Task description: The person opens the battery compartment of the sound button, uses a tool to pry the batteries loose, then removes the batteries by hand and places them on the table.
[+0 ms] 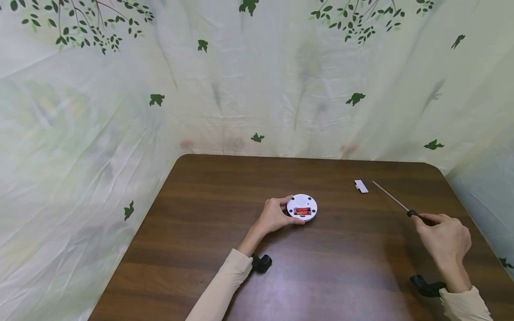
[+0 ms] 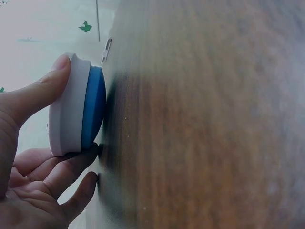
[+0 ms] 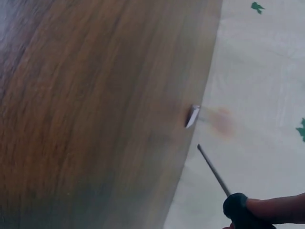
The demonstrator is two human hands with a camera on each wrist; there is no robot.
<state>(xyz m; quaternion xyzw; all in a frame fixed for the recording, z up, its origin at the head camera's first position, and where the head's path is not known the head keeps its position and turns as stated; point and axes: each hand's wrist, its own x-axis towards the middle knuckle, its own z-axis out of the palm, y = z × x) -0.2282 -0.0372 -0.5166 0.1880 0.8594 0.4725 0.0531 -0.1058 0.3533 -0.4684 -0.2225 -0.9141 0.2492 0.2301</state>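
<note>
Fingers of the left hand point(image 1: 274, 217) grip the white device point(image 1: 301, 200) edgewise, so its batteries point(image 1: 302, 211) (red, uncovered) face upward, while the right hand point(image 1: 445, 237) has fingers wrapped around a screwdriver point(image 1: 412, 213).

In the left hand point(image 1: 277, 215), the round device point(image 1: 301, 205) shows a white housing, dark dots, red batteries point(image 1: 302, 211) and a blue face point(image 2: 94, 107) on its table side. The screwdriver point(image 1: 401, 204) in the right hand point(image 1: 446, 236) has a black handle and grey shaft; the small piece point(image 1: 362, 186) beyond and between the hands is white. Beneath both hands, the table point(image 1: 241, 178) is brown with streaked grain; beyond them, the pale cloth point(image 1: 273, 89) bears green leaf prints point(image 1: 355, 99).
</note>
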